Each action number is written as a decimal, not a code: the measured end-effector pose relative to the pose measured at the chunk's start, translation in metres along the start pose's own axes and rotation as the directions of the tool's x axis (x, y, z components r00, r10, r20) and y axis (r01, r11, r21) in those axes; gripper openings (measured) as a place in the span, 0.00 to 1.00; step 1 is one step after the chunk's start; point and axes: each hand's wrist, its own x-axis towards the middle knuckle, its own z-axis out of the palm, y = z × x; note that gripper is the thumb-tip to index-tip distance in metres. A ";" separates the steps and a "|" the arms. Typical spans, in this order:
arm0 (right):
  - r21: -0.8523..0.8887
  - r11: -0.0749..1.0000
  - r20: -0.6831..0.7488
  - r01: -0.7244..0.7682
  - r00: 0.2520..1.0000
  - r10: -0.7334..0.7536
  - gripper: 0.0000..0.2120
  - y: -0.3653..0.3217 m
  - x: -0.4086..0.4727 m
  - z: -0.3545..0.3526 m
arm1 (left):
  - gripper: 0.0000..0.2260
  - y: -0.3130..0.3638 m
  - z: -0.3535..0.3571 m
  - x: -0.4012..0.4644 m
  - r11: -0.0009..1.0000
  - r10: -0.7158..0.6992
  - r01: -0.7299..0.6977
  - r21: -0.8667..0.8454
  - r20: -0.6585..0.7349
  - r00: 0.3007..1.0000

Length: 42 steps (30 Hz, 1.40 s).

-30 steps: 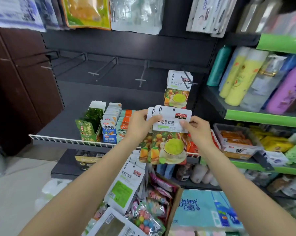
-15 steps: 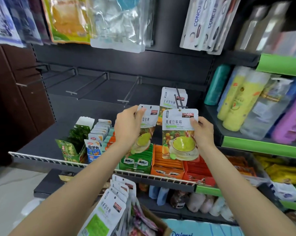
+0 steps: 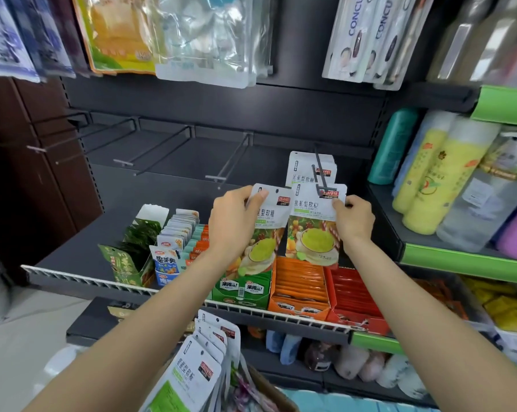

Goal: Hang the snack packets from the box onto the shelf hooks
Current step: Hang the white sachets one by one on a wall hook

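Two snack packets have been split apart since a second ago, when both hands held them as one overlapped stack lower down; now each hand carries its own. The right hand (image 3: 354,221) has lifted its packet (image 3: 316,224) up to the hook (image 3: 321,176), its fingers pinching the top right corner, and the hook's tip sits at or through the packet's white header, just left of those fingertips; whether the hole is fully threaded is unclear. One packet already hangs (image 3: 309,169) farther back on that hook. The left hand (image 3: 235,226) grips the second packet (image 3: 266,230) by its top left edge, just beside the first. More packets wait in the box (image 3: 203,370) below. Judging by this, one hanging is nearly done and another follows.
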 end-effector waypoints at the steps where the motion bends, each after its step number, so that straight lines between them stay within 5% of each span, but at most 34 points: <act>1: -0.026 1.000 0.002 0.001 1.000 -0.001 0.10 -0.002 0.005 0.002 | 0.21 0.000 0.001 0.001 1.000 0.002 -0.002 -0.003 0.005 1.000; 11: -0.166 0.985 0.013 -0.037 0.999 0.040 0.16 -0.017 0.053 0.027 | 0.20 -0.002 0.013 0.010 1.000 0.004 -0.001 -0.026 0.116 0.993; 14: -0.147 0.989 0.031 -0.020 0.999 0.025 0.11 -0.014 0.054 0.028 | 0.14 -0.002 0.015 0.013 0.999 0.000 0.009 -0.049 0.169 0.986; 19: 0.155 0.987 0.029 0.052 0.998 -0.058 0.12 0.000 0.017 0.008 | 0.11 0.005 0.021 0.008 0.983 -0.027 0.066 -0.172 0.223 0.975; 22: 0.396 0.918 0.190 0.021 0.976 -0.104 0.06 0.008 -0.018 -0.016 | 0.13 0.010 0.030 0.007 0.968 -0.054 0.112 -0.223 0.248 0.967; 25: 0.473 0.880 0.295 0.048 0.932 -0.209 0.10 0.010 -0.036 -0.032 | 0.14 0.019 0.044 0.009 0.949 -0.101 0.168 -0.267 0.248 0.963; 30: 0.388 0.891 0.212 0.238 0.917 -0.338 0.17 0.009 -0.030 -0.035 | 0.06 0.026 0.063 0.015 0.901 -0.155 0.220 -0.373 0.197 0.968; 34: 0.319 0.913 0.143 0.253 0.940 -0.310 0.17 0.008 -0.023 -0.028 | 0.17 0.025 0.066 0.017 0.947 -0.131 0.159 -0.279 0.117 0.984; 42: 0.191 0.935 0.079 0.299 0.945 -0.318 0.17 0.014 -0.024 -0.024 | 0.23 0.014 0.073 0.010 0.995 -0.003 0.021 -0.094 0.196 0.981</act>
